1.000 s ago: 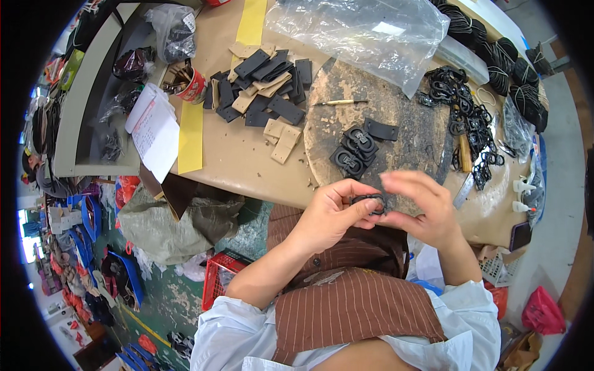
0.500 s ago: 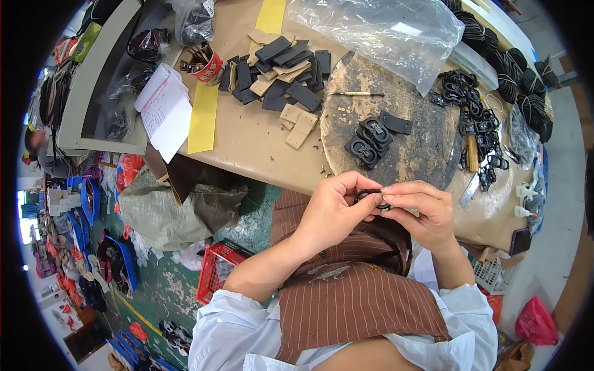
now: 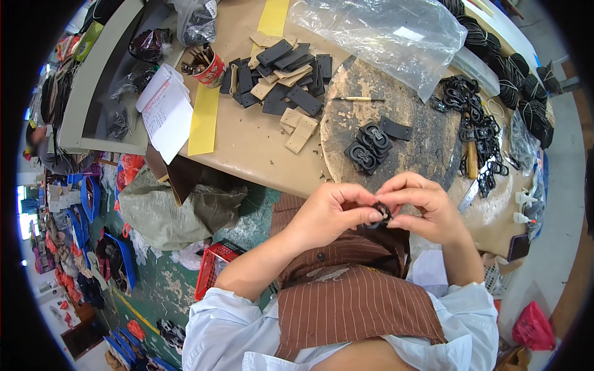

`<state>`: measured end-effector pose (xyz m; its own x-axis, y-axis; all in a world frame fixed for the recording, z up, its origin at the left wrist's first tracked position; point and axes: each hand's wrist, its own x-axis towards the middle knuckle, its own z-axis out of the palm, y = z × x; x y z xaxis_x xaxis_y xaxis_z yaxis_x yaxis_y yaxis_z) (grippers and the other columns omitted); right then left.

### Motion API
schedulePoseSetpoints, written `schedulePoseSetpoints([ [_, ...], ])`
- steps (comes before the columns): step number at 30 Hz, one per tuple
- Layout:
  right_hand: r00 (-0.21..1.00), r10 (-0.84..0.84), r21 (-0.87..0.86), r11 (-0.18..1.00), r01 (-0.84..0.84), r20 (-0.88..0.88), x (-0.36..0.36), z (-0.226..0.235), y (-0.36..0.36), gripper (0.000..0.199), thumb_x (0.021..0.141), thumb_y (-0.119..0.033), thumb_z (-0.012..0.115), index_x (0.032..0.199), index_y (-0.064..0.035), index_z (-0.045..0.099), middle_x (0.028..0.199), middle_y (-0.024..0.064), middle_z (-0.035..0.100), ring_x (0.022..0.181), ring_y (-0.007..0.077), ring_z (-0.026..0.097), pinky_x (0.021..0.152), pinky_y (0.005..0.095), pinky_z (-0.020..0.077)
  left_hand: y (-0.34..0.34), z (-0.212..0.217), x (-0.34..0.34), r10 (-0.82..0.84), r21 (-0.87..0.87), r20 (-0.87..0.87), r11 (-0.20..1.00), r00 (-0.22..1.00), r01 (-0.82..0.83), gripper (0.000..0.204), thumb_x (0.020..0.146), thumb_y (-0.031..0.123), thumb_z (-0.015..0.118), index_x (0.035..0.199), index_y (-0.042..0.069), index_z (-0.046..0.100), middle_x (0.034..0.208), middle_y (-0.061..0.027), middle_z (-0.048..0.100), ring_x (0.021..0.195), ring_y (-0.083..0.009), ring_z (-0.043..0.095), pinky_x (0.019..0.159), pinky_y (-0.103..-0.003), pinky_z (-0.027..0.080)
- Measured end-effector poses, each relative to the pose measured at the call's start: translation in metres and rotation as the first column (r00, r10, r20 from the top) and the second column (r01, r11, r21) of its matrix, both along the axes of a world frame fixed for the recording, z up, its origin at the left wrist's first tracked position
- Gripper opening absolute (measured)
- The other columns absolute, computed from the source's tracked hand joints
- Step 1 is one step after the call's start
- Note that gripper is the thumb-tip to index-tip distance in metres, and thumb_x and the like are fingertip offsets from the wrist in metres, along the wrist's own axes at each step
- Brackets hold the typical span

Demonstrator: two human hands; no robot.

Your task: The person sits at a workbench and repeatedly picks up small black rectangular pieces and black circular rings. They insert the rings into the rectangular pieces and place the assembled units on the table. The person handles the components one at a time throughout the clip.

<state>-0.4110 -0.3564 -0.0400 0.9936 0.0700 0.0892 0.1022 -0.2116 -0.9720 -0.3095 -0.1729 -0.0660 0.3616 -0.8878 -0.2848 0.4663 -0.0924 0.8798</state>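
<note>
Pinching sm. blk. looped pc. (image 3: pixel 383 212) betw. L hand (image 3: pixel 329 213) and R hand (image 3: pixel 430 210), thumbs and fingertips narrowed onto it; outline rounded, partly hidden.

Bright light glares off plastic sheeting (image 3: pixel 383 46), bent edges seemingly soft

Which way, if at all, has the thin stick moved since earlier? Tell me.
No, the thin stick has not moved: it lies at the same spot on the round board.

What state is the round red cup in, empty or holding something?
Holding something: slim brown sticks poke above the rim of the cup.
</note>
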Motion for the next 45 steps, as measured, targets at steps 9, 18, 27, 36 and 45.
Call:
schedulePoseSetpoints([
  [9, 0.957, 0.196, -0.306, 0.944, -0.124, 0.215, -0.001, -0.001, 0.001, 0.033, 0.066, -0.011, 0.077, 0.095, -0.0027, 0.065, 0.098, 0.0084, 0.062, 0.075, 0.0186, 0.063, 0.065, 0.0263, 0.0523, 0.004, 0.005, 0.008, -0.277, 0.129, 0.180, 0.958, 0.944, 0.257, 0.010, 0.079, 0.004, 0.065, 0.087, -0.001, 0.063, 0.078, -0.0016, 0.064, 0.073, -0.0047, 0.056, 0.066, -0.020, 0.045],
  [18, 0.969, 0.146, -0.283, 0.955, -0.086, 0.199, -0.007, -0.011, -0.008, 0.016, 0.067, -0.006, 0.074, 0.080, -0.0031, 0.066, 0.086, 0.0080, 0.065, 0.072, 0.0188, 0.065, 0.062, 0.0254, 0.0531, -0.014, -0.002, 0.012, -0.347, 0.190, 0.349, 0.936, 0.870, 0.297, 0.014, 0.079, 0.011, 0.065, 0.089, 0.001, 0.065, 0.077, -0.0062, 0.066, 0.072, -0.0078, 0.059, 0.067, -0.024, 0.047],
  [27, 0.990, -0.134, 0.421, 0.897, 0.138, -0.040, -0.030, -0.016, -0.008, 0.028, 0.071, 0.005, 0.067, 0.096, 0.0020, 0.055, 0.090, 0.0176, 0.063, 0.079, 0.0171, 0.063, 0.070, 0.0254, 0.0505, -0.022, -0.005, 0.159, -0.208, 0.139, 0.890, 0.971, -0.407, -0.193, 0.025, 0.067, 0.012, 0.068, 0.092, 0.014, 0.068, 0.114, -0.0052, 0.052, 0.112, -0.0235, 0.042, 0.095, -0.040, 0.032],
  [36, 0.976, -0.182, 0.373, 0.902, 0.215, -0.122, -0.029, -0.020, -0.010, 0.027, 0.074, 0.008, 0.063, 0.098, 0.0026, 0.053, 0.086, 0.0106, 0.063, 0.082, 0.0156, 0.063, 0.076, 0.0272, 0.0494, -0.014, -0.030, 0.164, 0.017, -0.109, 0.912, 0.973, -0.410, -0.202, 0.008, 0.069, 0.015, 0.068, 0.075, 0.011, 0.066, 0.072, -0.0003, 0.060, 0.074, -0.0174, 0.058, 0.079, -0.031, 0.041],
  [45, 0.966, -0.221, 0.357, 0.898, 0.255, -0.134, -0.031, -0.013, 0.003, 0.022, 0.074, 0.010, 0.062, 0.094, 0.0020, 0.055, 0.087, 0.0103, 0.061, 0.081, 0.0163, 0.063, 0.072, 0.0270, 0.0507, -0.034, -0.033, 0.158, 0.063, -0.153, 0.979, 0.856, -0.194, -0.493, 0.005, 0.077, 0.010, 0.062, 0.078, 0.005, 0.059, 0.079, -0.0054, 0.063, 0.073, -0.0213, 0.060, 0.069, -0.032, 0.044],
])
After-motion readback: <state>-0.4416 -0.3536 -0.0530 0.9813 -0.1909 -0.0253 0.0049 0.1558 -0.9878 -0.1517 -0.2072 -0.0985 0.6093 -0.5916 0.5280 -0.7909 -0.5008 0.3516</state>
